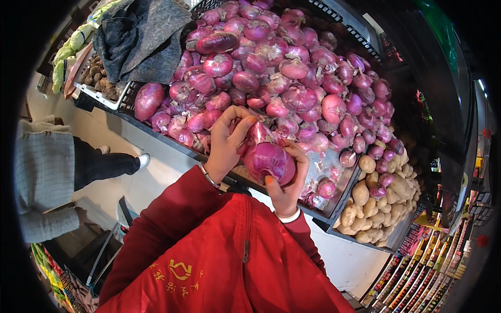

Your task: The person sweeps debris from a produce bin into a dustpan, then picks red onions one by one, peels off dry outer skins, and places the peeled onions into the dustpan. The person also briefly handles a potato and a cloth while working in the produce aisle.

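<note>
In the head view a large red onion [273, 163] is held up in front of my chest, over the near edge of the onion bin. My right hand [289, 187] wraps around its right side, with the thumb pressed on its lower end. My left hand [227, 141] pinches loose papery onion skin [261, 133] at the top between thumb and forefinger. Part of that skin stands away from the bulb. Just beyond both hands rises a heap of red onions [270, 74], with shed skins among them.
Potatoes [375, 207] fill the bin to the right, with a few small onions on top. A grey cloth [143, 43] drapes over the bin's left corner near a white crate [107, 101] of brown root vegetables. A person [49, 176] stands in the aisle at left.
</note>
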A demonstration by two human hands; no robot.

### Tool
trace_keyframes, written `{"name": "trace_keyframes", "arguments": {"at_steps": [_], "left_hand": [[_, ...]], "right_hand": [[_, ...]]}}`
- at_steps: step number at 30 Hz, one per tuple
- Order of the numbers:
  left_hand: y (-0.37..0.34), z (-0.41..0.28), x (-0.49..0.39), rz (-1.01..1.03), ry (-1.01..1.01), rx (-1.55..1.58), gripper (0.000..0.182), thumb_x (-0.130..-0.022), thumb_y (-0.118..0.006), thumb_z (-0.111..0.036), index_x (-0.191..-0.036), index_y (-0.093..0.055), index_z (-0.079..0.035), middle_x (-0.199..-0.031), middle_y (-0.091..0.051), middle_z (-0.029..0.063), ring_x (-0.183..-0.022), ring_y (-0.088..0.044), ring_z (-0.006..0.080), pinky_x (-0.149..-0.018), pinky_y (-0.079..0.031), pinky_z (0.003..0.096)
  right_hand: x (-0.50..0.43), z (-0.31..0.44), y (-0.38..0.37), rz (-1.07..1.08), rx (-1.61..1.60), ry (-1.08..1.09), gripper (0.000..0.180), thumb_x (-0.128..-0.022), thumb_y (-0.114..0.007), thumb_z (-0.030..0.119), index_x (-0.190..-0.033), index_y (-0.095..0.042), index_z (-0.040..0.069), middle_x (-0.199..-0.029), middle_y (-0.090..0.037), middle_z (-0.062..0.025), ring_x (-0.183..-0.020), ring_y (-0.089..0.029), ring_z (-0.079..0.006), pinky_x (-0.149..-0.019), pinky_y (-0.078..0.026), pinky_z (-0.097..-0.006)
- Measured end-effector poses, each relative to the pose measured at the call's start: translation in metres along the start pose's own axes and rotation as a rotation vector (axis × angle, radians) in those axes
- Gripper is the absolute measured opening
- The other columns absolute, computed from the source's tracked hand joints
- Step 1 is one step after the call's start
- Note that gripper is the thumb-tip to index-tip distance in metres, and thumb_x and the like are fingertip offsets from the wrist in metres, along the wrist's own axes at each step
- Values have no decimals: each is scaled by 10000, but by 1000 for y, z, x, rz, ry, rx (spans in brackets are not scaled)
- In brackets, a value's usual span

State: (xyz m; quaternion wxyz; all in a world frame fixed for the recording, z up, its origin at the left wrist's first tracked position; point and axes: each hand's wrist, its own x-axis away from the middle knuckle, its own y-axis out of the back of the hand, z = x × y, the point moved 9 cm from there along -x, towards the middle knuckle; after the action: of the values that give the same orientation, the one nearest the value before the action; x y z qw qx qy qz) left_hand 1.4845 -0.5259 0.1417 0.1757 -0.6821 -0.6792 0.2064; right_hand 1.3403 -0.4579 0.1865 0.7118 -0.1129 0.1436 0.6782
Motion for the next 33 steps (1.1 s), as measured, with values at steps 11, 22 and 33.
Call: {"name": "trace_keyframes", "arguments": {"at_steps": [11, 22, 33], "left_hand": [[-20, 16, 5, 85, 346, 576, 164, -961, -490, -183, -955, -526, -23, -871, -573, 22, -877, -578, 98, -818, -480, 240], [-13, 40, 2, 73, 429, 776, 132, -953, -501, -171, -943, -500, -39, -784, -503, 23, -727, -533, 110, -778, -504, 287], [-13, 17, 7, 167, 455, 561, 103, -938, -531, -156, -914, -481, -68, -700, -392, -38, -594, -339, 27, -513, -295, 167]], "right_hand": [[3, -28, -7, -84, -636, -344, 632, -779, -653, 266, -1283, -364, 18, -1298, -430, -145, -1186, -459, -246, -1006, -366, -367], [19, -74, -4, -428, -1133, -711, 426, -877, -533, 372, -1199, -513, 94, -1216, -545, -92, -1126, -503, -272, -981, -388, -473], [-9, -74, 29, -544, -1564, -530, 462, -790, -604, 329, -1144, -520, 44, -1083, -550, -125, -950, -470, -262, -835, -409, -405]]}}
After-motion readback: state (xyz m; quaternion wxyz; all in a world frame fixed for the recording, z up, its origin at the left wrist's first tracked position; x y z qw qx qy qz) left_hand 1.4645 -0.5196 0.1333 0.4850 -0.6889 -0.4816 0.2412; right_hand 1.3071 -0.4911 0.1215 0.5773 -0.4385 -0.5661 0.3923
